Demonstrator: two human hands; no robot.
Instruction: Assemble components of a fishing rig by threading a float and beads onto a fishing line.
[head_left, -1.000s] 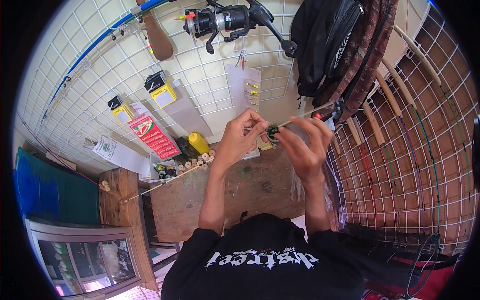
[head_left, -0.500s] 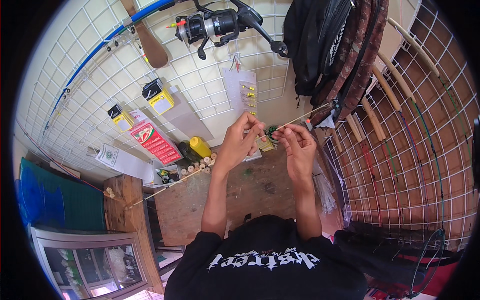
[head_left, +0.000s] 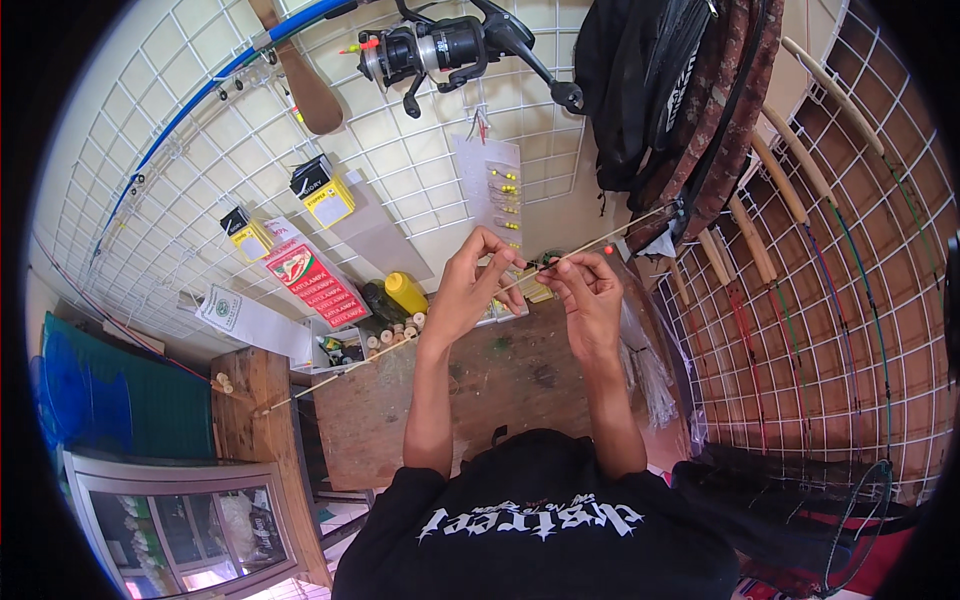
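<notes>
A long, thin, pale rod runs slantwise across the view, from the wooden ledge at the left up to the bags at the right. My left hand is closed around it, thumb and fingers pinched together over the workbench. Just to the right, my right hand pinches the same rod between thumb and fingertips. The two sets of fingertips are a short gap apart. Something small and dark shows at that gap; whether it is on the rod or behind it I cannot tell.
A wooden workbench lies below my hands. Behind it stand a yellow bottle and several small corks. A fishing reel and bags hang on the white wire grid. Several wooden-handled rods line the right grid.
The view has shifted slightly, so the background sits a little further right and lower. My right fingers have curled in closer around the rod. My left hand keeps nearly the same pose.
</notes>
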